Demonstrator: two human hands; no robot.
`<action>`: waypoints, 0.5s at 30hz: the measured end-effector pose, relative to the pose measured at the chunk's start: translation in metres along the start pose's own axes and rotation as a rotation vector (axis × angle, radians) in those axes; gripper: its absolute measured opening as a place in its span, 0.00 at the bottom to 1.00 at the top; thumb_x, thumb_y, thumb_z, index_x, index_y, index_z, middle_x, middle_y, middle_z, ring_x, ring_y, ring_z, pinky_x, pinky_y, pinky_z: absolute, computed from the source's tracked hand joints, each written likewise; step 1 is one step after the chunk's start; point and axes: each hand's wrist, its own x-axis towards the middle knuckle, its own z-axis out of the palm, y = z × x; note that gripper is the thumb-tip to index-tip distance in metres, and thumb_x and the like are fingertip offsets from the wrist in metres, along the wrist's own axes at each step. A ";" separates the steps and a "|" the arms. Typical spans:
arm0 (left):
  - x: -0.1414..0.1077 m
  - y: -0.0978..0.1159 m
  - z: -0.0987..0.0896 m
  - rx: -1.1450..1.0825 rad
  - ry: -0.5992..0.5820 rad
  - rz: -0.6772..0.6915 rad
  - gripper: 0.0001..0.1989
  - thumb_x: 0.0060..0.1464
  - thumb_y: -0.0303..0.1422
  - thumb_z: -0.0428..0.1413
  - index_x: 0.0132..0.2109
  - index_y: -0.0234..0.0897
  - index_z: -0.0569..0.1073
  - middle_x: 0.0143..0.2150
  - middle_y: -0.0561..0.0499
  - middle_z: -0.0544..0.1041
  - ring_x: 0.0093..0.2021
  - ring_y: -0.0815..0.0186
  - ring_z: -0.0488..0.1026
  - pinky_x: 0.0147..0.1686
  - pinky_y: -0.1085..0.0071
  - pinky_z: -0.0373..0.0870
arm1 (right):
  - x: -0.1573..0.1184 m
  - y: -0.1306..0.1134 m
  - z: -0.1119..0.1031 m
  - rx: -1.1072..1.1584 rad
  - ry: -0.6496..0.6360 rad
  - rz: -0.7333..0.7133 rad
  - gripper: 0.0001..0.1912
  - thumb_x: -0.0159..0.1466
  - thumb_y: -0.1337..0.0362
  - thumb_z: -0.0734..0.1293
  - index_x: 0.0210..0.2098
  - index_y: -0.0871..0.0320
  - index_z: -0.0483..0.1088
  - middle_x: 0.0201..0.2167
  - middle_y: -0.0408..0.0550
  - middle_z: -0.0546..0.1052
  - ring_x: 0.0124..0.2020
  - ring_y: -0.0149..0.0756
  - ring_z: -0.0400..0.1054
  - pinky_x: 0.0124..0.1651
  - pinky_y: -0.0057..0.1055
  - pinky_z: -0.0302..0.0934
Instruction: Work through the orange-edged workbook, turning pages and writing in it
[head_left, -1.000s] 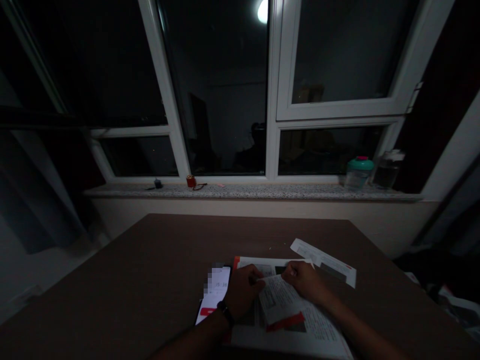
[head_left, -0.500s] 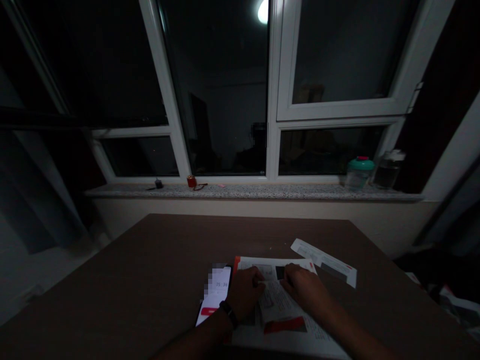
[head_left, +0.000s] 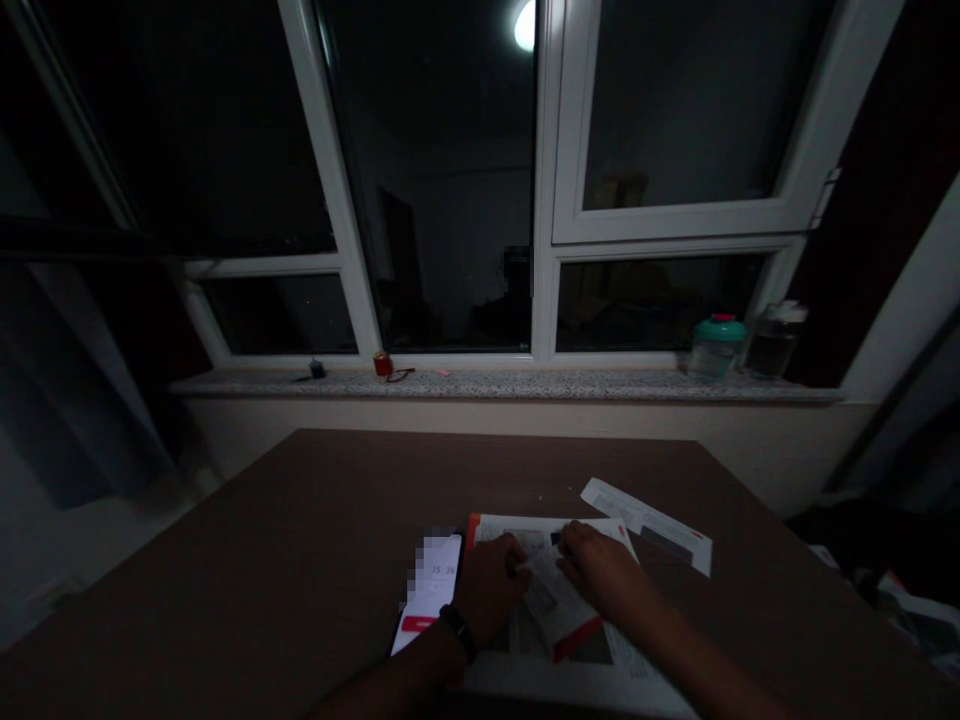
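Between my hands is a folded piece of printed paper [head_left: 556, 603] with a red lower edge, tilted over an open printed magazine [head_left: 525, 672]. My left hand [head_left: 491, 583], with a dark band on its wrist, is closed with thumb and index finger pinching the paper's upper left edge. On the other side, my right hand [head_left: 602, 568] has its fingers bent and closed on the paper's upper right part. The fingertips of both hands are partly hidden. A lit phone [head_left: 437, 585] lies just left of the magazine, close to my left forearm.
A cut strip of printed paper [head_left: 649, 525] lies right of the magazine on the brown table [head_left: 360, 500]. Beyond it, the stone windowsill [head_left: 510, 383] carries a teal-lidded jar [head_left: 718, 348], another clear container [head_left: 776, 340] and a small red item [head_left: 382, 364].
The piece of paper between my hands has folded over and turned, its red lower edge now narrower and slanted. My right hand has shifted slightly; my left hand stays nearly in place.
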 end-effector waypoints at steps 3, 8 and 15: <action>-0.001 0.000 0.001 0.022 0.000 0.005 0.04 0.51 0.26 0.58 0.36 0.37 0.72 0.31 0.54 0.75 0.35 0.62 0.71 0.34 0.71 0.61 | 0.002 0.002 0.002 0.012 0.000 -0.015 0.05 0.63 0.67 0.62 0.37 0.58 0.70 0.38 0.50 0.77 0.41 0.41 0.73 0.41 0.32 0.61; -0.002 -0.001 0.001 0.057 -0.001 0.016 0.04 0.51 0.27 0.58 0.36 0.37 0.71 0.34 0.53 0.75 0.39 0.61 0.71 0.37 0.69 0.61 | -0.001 -0.001 0.003 -0.026 -0.005 -0.036 0.07 0.63 0.64 0.64 0.39 0.59 0.70 0.40 0.52 0.77 0.43 0.44 0.72 0.42 0.33 0.61; -0.002 -0.004 0.002 0.096 -0.008 0.038 0.03 0.52 0.28 0.56 0.36 0.37 0.70 0.36 0.52 0.75 0.40 0.60 0.71 0.40 0.68 0.62 | -0.012 -0.008 -0.001 -0.111 0.038 -0.084 0.12 0.61 0.61 0.67 0.43 0.61 0.71 0.44 0.56 0.74 0.48 0.51 0.68 0.51 0.43 0.59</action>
